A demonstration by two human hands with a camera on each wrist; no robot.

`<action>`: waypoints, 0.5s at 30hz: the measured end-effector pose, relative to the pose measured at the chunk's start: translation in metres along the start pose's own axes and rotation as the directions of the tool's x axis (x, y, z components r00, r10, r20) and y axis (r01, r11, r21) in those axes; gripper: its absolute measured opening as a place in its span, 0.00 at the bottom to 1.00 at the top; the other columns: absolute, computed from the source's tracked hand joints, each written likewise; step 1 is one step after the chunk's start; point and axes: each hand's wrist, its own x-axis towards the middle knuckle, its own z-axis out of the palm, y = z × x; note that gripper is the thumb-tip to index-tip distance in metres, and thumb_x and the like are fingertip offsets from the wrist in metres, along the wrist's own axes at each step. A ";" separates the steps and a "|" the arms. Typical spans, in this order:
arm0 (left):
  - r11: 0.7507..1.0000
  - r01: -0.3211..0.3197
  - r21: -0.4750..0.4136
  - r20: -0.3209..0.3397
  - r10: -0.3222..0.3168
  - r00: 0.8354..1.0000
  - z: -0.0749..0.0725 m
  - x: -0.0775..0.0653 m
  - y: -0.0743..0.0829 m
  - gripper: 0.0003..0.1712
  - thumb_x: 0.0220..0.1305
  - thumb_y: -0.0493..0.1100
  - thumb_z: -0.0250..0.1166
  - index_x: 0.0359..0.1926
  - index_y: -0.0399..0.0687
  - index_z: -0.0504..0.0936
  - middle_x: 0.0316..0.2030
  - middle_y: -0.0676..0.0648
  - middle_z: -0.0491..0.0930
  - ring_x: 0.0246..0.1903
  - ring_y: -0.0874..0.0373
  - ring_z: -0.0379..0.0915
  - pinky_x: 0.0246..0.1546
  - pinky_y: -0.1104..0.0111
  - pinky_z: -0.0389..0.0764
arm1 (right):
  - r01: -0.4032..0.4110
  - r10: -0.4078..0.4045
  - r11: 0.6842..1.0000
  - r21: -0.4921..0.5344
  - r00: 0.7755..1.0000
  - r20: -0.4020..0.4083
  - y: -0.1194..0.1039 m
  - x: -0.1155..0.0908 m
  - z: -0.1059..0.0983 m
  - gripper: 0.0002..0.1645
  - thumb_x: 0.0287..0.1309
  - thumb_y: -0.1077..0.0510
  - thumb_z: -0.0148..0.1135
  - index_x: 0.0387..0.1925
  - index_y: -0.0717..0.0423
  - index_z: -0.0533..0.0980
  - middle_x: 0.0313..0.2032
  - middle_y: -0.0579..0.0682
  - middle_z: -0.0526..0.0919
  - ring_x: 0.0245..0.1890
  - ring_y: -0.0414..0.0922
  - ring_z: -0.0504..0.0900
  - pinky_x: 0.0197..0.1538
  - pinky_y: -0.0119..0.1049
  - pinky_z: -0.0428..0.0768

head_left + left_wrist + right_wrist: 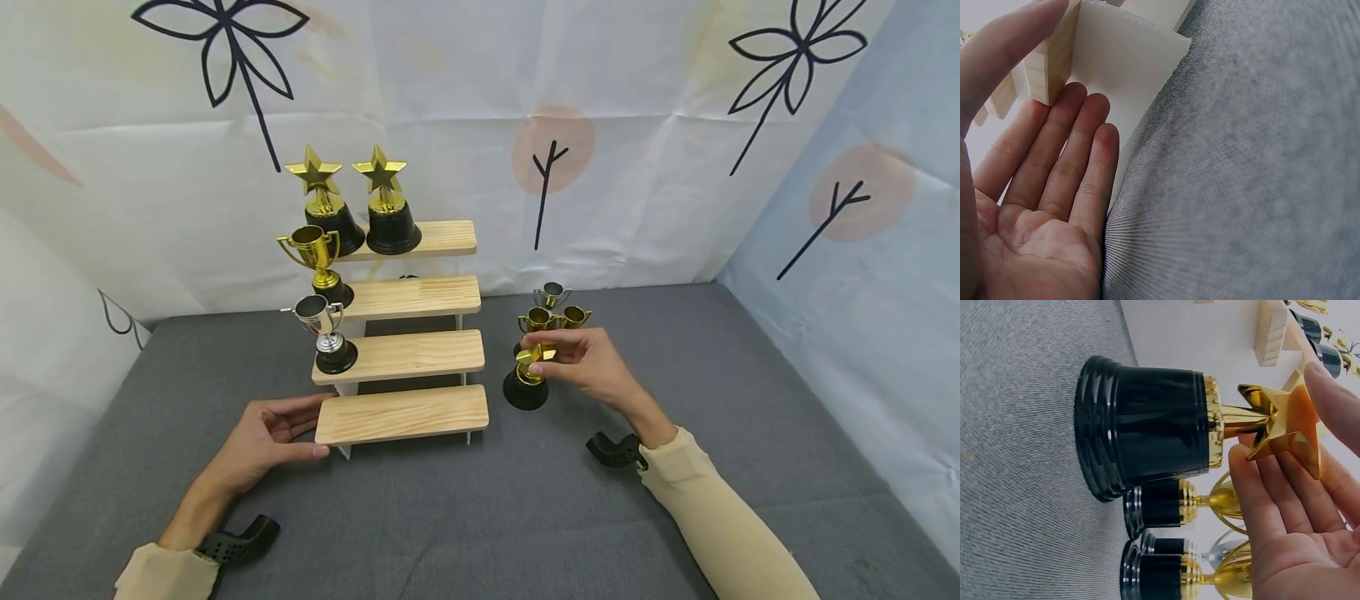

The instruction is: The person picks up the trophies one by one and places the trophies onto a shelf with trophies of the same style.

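My left hand (pixel 258 446) holds the left end of the lowest step of a wooden tiered display stand (pixel 405 415), thumb at the front corner and fingers at the back. In the left wrist view those fingers (pixel 1063 147) are nearly straight against the step's end. My right hand (pixel 588 367) pinches the gold star of a star trophy (pixel 527 387), whose black base stands on the table right of the stand. In the right wrist view, thumb and fingers flank the star (pixel 1285 428). Right behind it stand two gold cup trophies (pixel 574 317) and a silver cup trophy (pixel 552 293).
Two gold star trophies (pixel 390 208) stand on the top step. Below them, at the left ends, a gold cup trophy (pixel 315 250) and a silver cup trophy (pixel 330 333) occupy one step each. Grey cloth (pixel 525 517) covers the table, with printed white fabric (pixel 637 183) behind.
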 end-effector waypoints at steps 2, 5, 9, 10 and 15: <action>1.000 0.003 0.002 -0.002 -0.003 1.000 0.000 0.000 0.000 0.37 0.51 0.19 0.71 0.62 0.14 0.68 0.57 0.54 0.82 0.55 0.61 0.80 0.55 0.71 0.82 | -0.010 0.010 1.000 -0.004 1.000 0.001 0.000 0.000 0.000 0.26 0.58 0.68 0.72 0.59 0.67 0.79 0.54 0.62 0.84 0.50 0.50 0.87 0.48 0.38 0.87; 1.000 0.015 0.014 -0.006 -0.015 1.000 0.000 0.000 0.000 0.37 0.50 0.19 0.72 0.62 0.14 0.68 0.57 0.56 0.82 0.56 0.61 0.80 0.55 0.71 0.82 | -0.023 0.023 1.000 -0.011 1.000 -0.003 0.002 0.001 0.000 0.24 0.60 0.68 0.71 0.58 0.68 0.79 0.54 0.62 0.84 0.48 0.47 0.87 0.48 0.37 0.87; 0.999 0.029 0.023 -0.005 -0.029 1.000 -0.001 0.000 -0.002 0.38 0.50 0.20 0.72 0.63 0.14 0.68 0.57 0.57 0.82 0.55 0.62 0.80 0.54 0.70 0.82 | -0.031 0.030 0.999 -0.021 0.999 -0.014 0.004 0.001 0.001 0.22 0.60 0.69 0.70 0.56 0.69 0.80 0.53 0.64 0.84 0.46 0.45 0.88 0.46 0.36 0.88; 0.999 0.029 0.019 -0.003 -0.028 1.000 -0.001 0.000 -0.002 0.38 0.50 0.20 0.72 0.63 0.14 0.67 0.57 0.57 0.81 0.55 0.62 0.80 0.54 0.70 0.82 | -0.034 0.034 0.999 -0.023 0.999 -0.016 0.005 0.001 0.001 0.22 0.59 0.70 0.70 0.56 0.69 0.80 0.53 0.64 0.84 0.45 0.44 0.88 0.45 0.36 0.88; 1.000 0.023 0.004 0.005 -0.023 1.000 -0.002 0.001 -0.003 0.38 0.50 0.19 0.72 0.63 0.14 0.67 0.57 0.56 0.81 0.56 0.61 0.80 0.55 0.69 0.82 | -0.041 0.040 0.999 -0.026 0.999 -0.026 0.009 0.002 0.000 0.21 0.59 0.70 0.70 0.55 0.70 0.81 0.52 0.65 0.84 0.44 0.43 0.88 0.45 0.35 0.88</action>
